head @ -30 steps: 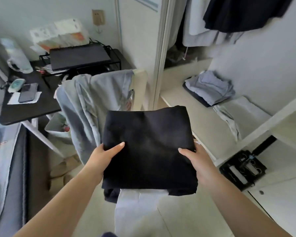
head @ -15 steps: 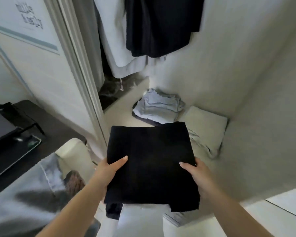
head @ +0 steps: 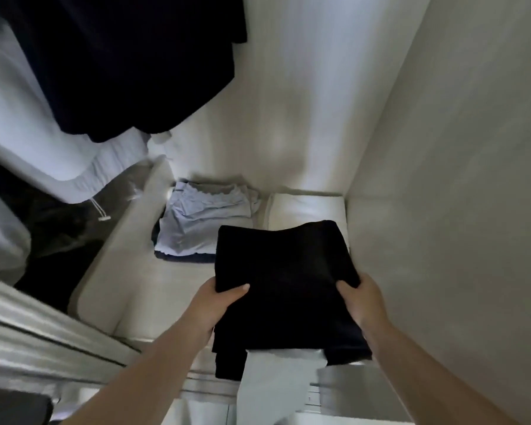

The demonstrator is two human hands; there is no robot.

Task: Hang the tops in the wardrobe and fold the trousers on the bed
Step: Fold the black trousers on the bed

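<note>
Folded black trousers (head: 284, 277) are held out over the pale wardrobe shelf (head: 129, 289), near the right wall. My left hand (head: 215, 302) grips their near left edge, thumb on top. My right hand (head: 362, 299) grips the near right edge the same way. Under the black fold a white garment (head: 276, 384) hangs down toward me. A dark top (head: 129, 62) and a white top (head: 74, 161) hang at the upper left of the wardrobe.
On the shelf lie a folded light blue garment (head: 203, 222) and, right of it, a folded white one (head: 307, 210) partly under the trousers. The wardrobe's right wall (head: 457, 210) stands close to my right hand. The sliding door frame (head: 28, 338) crosses the lower left.
I have turned from the chair and desk to the wardrobe and leaned in. The black trousers have moved forward over the shelf, above the folded white garment. Both hands keep their grip.
</note>
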